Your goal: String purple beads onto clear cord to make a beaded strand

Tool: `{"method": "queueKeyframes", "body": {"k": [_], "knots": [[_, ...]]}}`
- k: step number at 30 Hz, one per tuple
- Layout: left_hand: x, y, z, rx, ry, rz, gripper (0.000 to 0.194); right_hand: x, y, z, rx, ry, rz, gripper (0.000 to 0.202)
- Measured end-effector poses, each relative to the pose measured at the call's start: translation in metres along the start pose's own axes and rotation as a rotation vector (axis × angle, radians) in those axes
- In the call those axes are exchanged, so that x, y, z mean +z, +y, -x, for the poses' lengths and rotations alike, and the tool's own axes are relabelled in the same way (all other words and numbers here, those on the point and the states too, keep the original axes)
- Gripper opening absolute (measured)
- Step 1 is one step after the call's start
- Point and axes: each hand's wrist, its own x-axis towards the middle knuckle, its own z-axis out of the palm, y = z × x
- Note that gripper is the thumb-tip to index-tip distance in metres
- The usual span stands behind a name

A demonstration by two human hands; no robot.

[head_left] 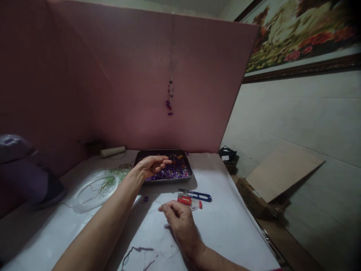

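Observation:
My left hand [154, 166] reaches over a dark tray [163, 181] of small beads [176, 171], mostly purple. Its fingers are loosely bent and apart, and I see nothing held in them. Nearer to me, my right hand [180, 222] pinches a thin, pale thread [156, 202] between thumb and forefinger. The thread runs left toward a purple bead [146, 199] on the table; whether it passes through that bead I cannot tell. Just beyond the right hand lie blue thread snips [200, 196] and a red-and-clear case [190, 201].
Left of the tray are a clear ring-shaped coil [81, 195], green threads [120, 175] and a pale roll [113, 151]. Dark cord pieces [141, 249] lie in front. A beaded strand [170, 98] hangs before the pink panel [126, 75]. A purple-grey appliance [25, 173] stands at left.

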Motion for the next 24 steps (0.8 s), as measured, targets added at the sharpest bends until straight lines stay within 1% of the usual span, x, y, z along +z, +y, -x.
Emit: {"method": "queueKeyframes", "body": {"k": [2,5,8,12,14,16,19,24], "knots": [[0.001,0.002,0.003,0.017,0.034,-0.076,0.014,0.000,0.000,0.000,-0.012,0.004,0.011,0.027],[0.001,0.003,0.005,0.063,0.075,-0.186,0.016,0.001,0.001,0.000,-0.018,0.011,0.010,0.027],[0.000,0.000,0.003,0.096,0.135,-0.348,0.017,0.001,0.003,-0.001,-0.011,0.011,0.002,0.027],[0.000,-0.005,-0.002,0.146,0.293,-0.688,0.030,0.000,0.004,-0.001,-0.021,0.009,0.007,0.029],[0.002,-0.006,-0.002,0.188,0.370,-0.862,0.030,0.000,0.002,-0.001,-0.028,0.008,0.012,0.030],[0.005,-0.007,-0.001,0.225,0.411,-1.011,0.024,0.000,0.000,0.000,-0.035,0.012,0.019,0.030],[0.010,-0.013,0.000,0.247,0.386,-1.180,0.015,0.000,-0.002,0.000,-0.032,0.019,0.023,0.029],[0.015,-0.025,-0.006,0.235,0.254,-1.323,0.010,0.001,-0.002,0.000,-0.037,0.016,0.009,0.026]]}}
